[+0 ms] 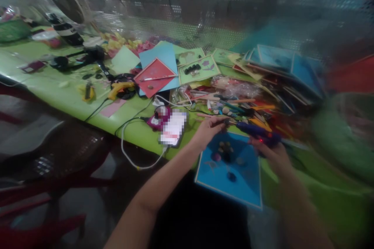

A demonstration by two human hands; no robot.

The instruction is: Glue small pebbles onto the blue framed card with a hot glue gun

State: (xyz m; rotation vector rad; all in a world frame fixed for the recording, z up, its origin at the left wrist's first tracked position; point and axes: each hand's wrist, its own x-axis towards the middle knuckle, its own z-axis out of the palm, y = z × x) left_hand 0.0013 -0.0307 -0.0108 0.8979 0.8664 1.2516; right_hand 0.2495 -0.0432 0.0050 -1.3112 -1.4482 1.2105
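A dark blue glue gun [257,131] with a small red light is gripped in my right hand [273,153], its nozzle pointing left. Close to that nozzle, my left hand [212,128] pinches a small dark piece [226,121] whose details are blurred. Below both hands lies a blue board [245,183] with a pale border. Small round pieces, a pink one [216,157] among them, sit on the board, along with a dark oval [231,177] near its lower part.
A phone [173,128] with a white cable lies left of the board. Behind are a red framed card [156,77], green cards [198,69], loose sticks and markers, and stacked blue boards [274,60]. Further left are a yellow glue gun [120,88] and a fan [66,0].
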